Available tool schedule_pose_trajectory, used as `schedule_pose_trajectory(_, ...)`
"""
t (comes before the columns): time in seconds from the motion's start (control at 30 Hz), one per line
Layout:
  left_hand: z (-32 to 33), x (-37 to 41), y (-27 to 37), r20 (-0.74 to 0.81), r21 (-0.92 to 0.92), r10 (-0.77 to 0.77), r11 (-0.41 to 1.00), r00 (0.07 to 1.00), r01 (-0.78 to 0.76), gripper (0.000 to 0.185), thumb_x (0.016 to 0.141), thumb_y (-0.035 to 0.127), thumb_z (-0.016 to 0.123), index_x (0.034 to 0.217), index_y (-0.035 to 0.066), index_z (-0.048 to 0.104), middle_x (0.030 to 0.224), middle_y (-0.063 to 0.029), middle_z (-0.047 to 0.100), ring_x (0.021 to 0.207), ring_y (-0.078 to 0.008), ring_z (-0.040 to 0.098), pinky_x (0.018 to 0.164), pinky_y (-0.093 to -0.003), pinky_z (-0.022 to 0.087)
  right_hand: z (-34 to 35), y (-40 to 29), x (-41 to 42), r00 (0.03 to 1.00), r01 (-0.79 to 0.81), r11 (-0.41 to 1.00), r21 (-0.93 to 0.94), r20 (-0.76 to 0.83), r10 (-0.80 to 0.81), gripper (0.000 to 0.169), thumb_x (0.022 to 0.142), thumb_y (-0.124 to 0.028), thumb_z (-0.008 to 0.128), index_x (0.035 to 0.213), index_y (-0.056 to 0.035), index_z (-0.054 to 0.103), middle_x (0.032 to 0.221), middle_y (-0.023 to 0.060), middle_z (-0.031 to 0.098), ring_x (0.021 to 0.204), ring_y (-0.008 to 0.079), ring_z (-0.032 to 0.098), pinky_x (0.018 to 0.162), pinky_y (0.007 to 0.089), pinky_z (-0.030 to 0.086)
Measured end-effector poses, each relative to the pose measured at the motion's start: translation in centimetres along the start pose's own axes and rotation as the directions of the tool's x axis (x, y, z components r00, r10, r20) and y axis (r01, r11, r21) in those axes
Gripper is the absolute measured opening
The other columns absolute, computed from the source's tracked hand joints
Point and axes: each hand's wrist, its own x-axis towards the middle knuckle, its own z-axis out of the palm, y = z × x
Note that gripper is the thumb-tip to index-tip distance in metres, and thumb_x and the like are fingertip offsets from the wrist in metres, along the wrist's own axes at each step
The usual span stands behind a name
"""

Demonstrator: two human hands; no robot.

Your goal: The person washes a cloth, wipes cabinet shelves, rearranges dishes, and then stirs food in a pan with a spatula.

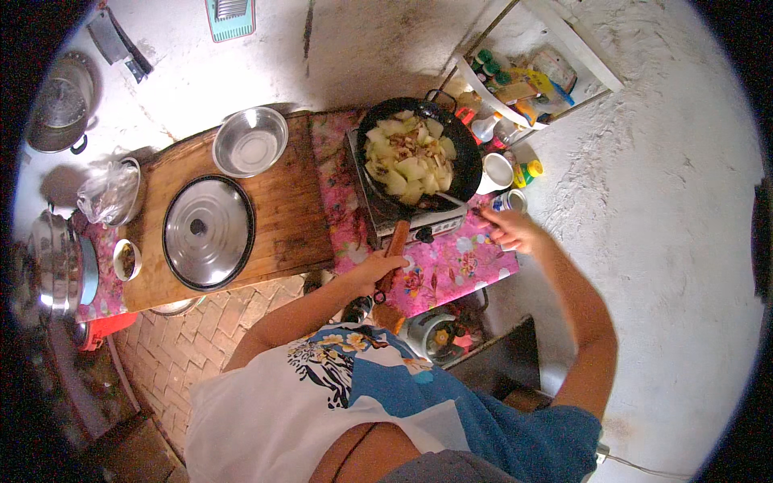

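My left hand (377, 271) is closed around the wooden handle (395, 247) of a black wok (468, 151), which sits on a gas stove (383, 220). Pale sliced vegetable pieces (407, 172) with small browned bits on top fill the wok. To the right of the stove, my right hand (513, 231) grips the dark handle end of a metal spatula (450, 199), whose head reaches into the wok at its near right edge. A can (510, 201) stands just behind my right hand.
Left of the stove, a wooden board (290, 211) bears a metal lid (208, 232), a steel basin (250, 142) and a small white bowl (127, 259). A white bowl (497, 172) and a yellow-capped bottle (533, 169) stand right of the wok, below a corner shelf (507, 115). A cleaver (112, 39) hangs on the wall.
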Motion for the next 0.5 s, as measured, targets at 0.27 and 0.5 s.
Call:
schedule_pose_trajectory(0.27,1.2,-1.4,2.8,-0.087,-0.099,-0.276,0.959,0.957,0.267,0.017,0.081,0.020,0.066,0.084,0.008,0.053,0.063,-0.0009,0.053,0.046,-0.0123,0.049,0.040,-0.0290,0.038,4.9,3.1,4.8,0.891,0.326,0.945,-0.007,-0.332,-0.310,0.038,0.082,-0.047,0.063,0.071,-0.0118,0.053,0.051,-0.0062,0.040,0.034,0.0035,0.028,0.030,0.0202,0.017)
schedule_pose_trajectory(0.5,0.7,-0.9,1.6,-0.071,-0.108,-0.238,0.967,0.969,0.229,0.017,0.080,0.018,0.066,0.085,0.008,0.053,0.063,-0.0017,0.053,0.046,-0.0129,0.050,0.039,-0.0285,0.039,2.5,2.0,1.6,0.782,0.349,0.827,-0.441,-0.349,-0.516,0.040,0.084,-0.044,0.059,0.069,-0.0070,0.059,0.052,-0.0032,0.045,0.042,0.0061,0.040,0.036,0.0238,0.028)
